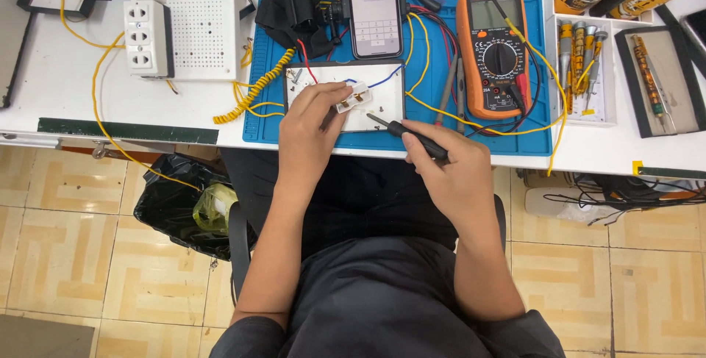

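Blue mat [419, 134] under white plate [386, 101]; left hand [312, 126] fingers pinching white socket [354, 98], right hand [452, 170] fingers gripping black screwdriver [404, 131].

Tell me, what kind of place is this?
Probably an electronics repair bench: an orange multimeter with a round dial lies on a blue rubber work mat, and the right hand holds a black-handled screwdriver near a white plastic switch plate.

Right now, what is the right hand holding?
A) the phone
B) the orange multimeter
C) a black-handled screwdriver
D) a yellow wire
C: the right hand grips a black-handled screwdriver with its tip pointing toward the white plate, where the left hand steadies a small white part; the multimeter and phone lie untouched on the blue mat.
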